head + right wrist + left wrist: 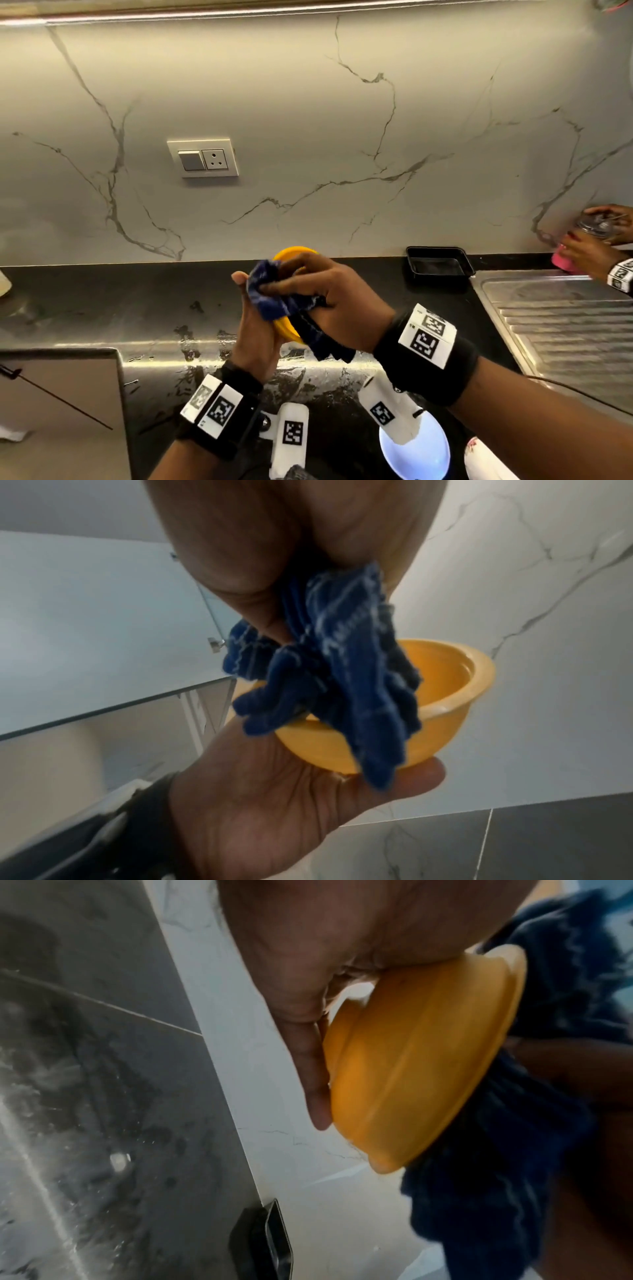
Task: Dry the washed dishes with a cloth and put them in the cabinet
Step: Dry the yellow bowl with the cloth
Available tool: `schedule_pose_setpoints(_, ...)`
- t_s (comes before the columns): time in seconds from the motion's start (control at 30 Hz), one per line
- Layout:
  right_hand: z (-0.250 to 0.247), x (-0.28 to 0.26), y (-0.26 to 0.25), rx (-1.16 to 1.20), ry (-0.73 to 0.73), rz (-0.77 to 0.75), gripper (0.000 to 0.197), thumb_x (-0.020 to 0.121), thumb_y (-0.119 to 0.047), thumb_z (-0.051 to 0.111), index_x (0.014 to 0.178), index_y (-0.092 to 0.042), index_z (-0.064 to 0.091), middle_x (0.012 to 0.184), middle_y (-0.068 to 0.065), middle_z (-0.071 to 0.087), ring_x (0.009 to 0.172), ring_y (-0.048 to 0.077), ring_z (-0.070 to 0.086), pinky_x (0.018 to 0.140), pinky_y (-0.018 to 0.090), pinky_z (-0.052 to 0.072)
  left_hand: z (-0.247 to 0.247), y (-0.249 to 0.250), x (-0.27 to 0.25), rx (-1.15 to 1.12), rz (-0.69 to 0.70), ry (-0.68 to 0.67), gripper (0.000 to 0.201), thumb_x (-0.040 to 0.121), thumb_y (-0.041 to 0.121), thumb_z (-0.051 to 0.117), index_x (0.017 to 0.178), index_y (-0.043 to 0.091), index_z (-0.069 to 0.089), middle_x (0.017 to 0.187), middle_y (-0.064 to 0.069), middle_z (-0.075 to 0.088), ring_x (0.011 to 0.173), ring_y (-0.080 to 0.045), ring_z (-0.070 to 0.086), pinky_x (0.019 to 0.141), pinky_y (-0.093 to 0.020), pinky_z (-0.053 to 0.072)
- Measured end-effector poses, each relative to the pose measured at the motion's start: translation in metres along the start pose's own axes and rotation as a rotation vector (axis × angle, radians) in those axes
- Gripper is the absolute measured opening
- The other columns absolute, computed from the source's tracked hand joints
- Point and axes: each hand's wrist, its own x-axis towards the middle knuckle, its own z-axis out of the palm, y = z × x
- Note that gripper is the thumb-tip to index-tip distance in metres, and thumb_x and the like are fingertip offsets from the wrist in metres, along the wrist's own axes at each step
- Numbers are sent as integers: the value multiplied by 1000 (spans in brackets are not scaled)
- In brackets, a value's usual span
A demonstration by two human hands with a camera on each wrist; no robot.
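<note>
A small yellow bowl [294,253] is held up over the wet black counter [137,308], tipped on its side. My left hand [255,325] grips it from behind, fingers [308,1056] flat along the bowl's [421,1064] base. My right hand [329,291] clutches a bunched dark blue cloth [270,294] and presses it into the bowl's mouth. In the right wrist view the cloth [342,674] hangs over the rim of the bowl [455,696], and my left hand [274,804] cups it from below. Cloth and hand hide most of the bowl's inside.
A black tray [438,265] stands by the marble wall. A steel draining board [565,318] lies to the right, where another person's hands [596,240] hold a jar. A white plate [414,448] sits at the near edge. A pale panel [58,394] is at lower left.
</note>
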Motion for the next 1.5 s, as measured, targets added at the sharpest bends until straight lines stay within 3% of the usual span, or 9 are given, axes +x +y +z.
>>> schedule_pose_setpoints(0.17,-14,-16,6,-14,-280,8,48,71,22,59,96,-13,79,116,0,71,112,11,63,98,26,50,-23,6,0,31,-242,-90,96,79,86,22,147,22,47,135,-17,64,121,-37,65,95,-55,55)
schedule_pose_setpoints(0.33,-13,-15,25,-270,14,127,39,76,3,60,104,-20,77,109,0,73,98,24,66,83,42,57,-10,9,-9,122,-141,-185,68,89,72,23,141,36,50,133,-1,67,117,-29,68,82,-59,59)
schedule_pose_setpoints(0.43,2,-13,24,-237,103,101,33,80,-6,69,109,-22,74,106,-5,71,93,20,66,79,37,56,-1,5,-11,160,-146,-217,86,74,82,61,145,36,47,138,-2,64,120,-29,66,80,-62,58)
schedule_pose_setpoints(0.57,5,-17,26,-162,-140,-57,37,77,1,72,109,-16,76,119,1,69,107,22,65,88,35,54,-9,4,-5,111,-224,-157,88,74,70,68,144,21,51,133,-14,65,115,-34,68,76,-52,60)
schedule_pose_setpoints(0.77,5,-13,31,-918,-350,-411,22,94,-10,54,110,-10,69,121,12,61,111,35,56,79,44,55,-22,11,6,188,-156,-231,60,84,57,55,137,29,59,133,-10,66,121,-34,64,95,-58,54)
schedule_pose_setpoints(0.9,15,-7,28,-685,-199,-121,35,82,-8,69,116,-15,66,119,9,61,96,33,60,71,38,53,-15,17,12,262,37,-176,49,84,51,57,130,33,61,124,-9,70,114,-30,69,85,-47,59)
schedule_pose_setpoints(1.1,12,0,9,497,-71,450,26,87,-4,71,109,-18,70,107,0,73,101,18,69,95,37,55,-19,8,10,298,159,-82,55,85,50,55,134,25,57,123,-11,69,111,-31,69,91,-51,59)
schedule_pose_setpoints(1.33,5,-4,31,-1002,-444,-242,21,87,-11,60,104,-15,73,111,4,66,105,31,61,79,42,53,-25,11,13,381,100,-165,54,81,50,55,131,28,58,125,-4,70,114,-26,68,93,-48,57)
schedule_pose_setpoints(1.5,10,-13,25,-479,-364,8,35,77,-6,54,106,-18,70,111,4,65,97,31,59,76,45,53,-26,14,17,308,49,-106,51,82,57,55,126,33,63,126,-8,69,115,-33,66,92,-58,56)
